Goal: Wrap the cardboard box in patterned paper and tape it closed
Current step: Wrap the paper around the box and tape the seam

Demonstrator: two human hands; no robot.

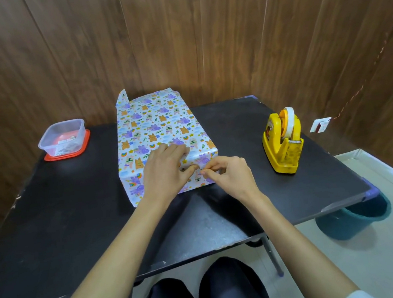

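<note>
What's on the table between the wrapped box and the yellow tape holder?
Nothing: in the head view, only bare black table shows between the wrapped box and the yellow tape holder.

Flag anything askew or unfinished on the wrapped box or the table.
One thing: at the far left corner of the box a flap of wrapping paper stands upright, not folded down, so that end looks open. At the near end the left hand presses the paper while the right hand pinches its fold. The tape dispenser stands upright.
</note>
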